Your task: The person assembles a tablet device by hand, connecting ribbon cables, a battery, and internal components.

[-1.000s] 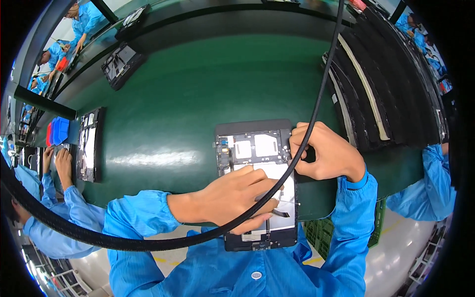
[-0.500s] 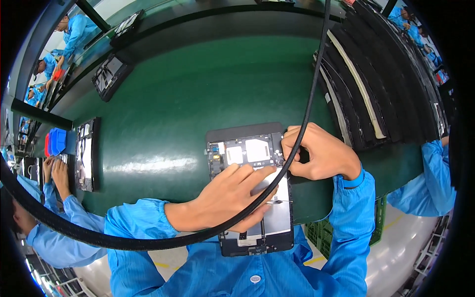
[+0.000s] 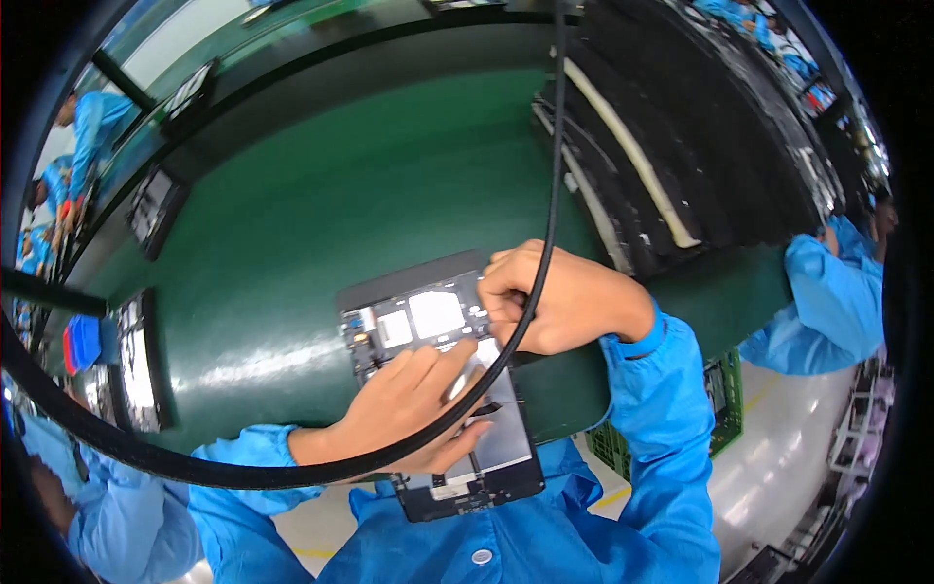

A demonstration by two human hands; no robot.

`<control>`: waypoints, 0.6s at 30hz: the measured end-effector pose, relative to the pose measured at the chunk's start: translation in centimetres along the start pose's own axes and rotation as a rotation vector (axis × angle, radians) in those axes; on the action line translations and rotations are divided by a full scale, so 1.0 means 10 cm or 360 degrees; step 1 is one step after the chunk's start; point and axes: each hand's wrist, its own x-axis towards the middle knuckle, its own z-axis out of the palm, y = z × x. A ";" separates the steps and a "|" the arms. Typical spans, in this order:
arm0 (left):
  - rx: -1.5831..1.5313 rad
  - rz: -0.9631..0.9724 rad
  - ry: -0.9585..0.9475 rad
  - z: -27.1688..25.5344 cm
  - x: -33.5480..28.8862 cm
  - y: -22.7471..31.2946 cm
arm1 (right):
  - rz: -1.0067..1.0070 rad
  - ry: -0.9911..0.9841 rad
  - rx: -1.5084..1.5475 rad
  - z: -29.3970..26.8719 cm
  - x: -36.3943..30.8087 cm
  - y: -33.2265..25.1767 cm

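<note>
At the near edge of the green bench (image 3: 292,224), an opened flat device (image 3: 506,443) lies slightly slanted with its inner parts facing up, its near end seeming to reach past the edge toward the blue jacket (image 3: 418,545); that placing probably brings its whole face within easy reach. The left hand (image 3: 404,394) comes over its middle from the left, fingers bent and partly spread, likely steadying the frame against sliding. Something silvery shows among those fingers, though I cannot tell whether they grip it. At the device's right side, toward its far end, the right hand (image 3: 579,302) has thumb and forefinger curled toward each other, a pose suited to small, close work; whether anything is pinched there is hidden. A black cable (image 3: 243,476) loops across the view, passing in front of both hands. On the far right, dark panels (image 3: 720,146) are packed close together, presumably to save room, with a pale strip (image 3: 632,146) along them. To the left, a similar device (image 3: 141,360) lies beside a blue bin (image 3: 86,339), apart from the hands.
</note>
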 end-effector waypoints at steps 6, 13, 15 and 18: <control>0.0082 0.0088 0.0038 -0.02 0.01 0.00 | -0.0138 0.0258 0.0055 0.10 0.11 -0.01; 0.0144 0.0085 0.0204 -0.02 0.03 -0.04 | -0.0124 0.0386 0.0139 0.14 0.14 0.05; 0.0182 0.0033 0.0192 0.03 0.00 -0.03 | -0.0054 0.0380 0.0190 0.16 0.13 0.05; 0.0195 0.0012 0.0248 0.06 -0.02 -0.03 | -0.0036 0.0391 0.0209 0.19 0.15 0.08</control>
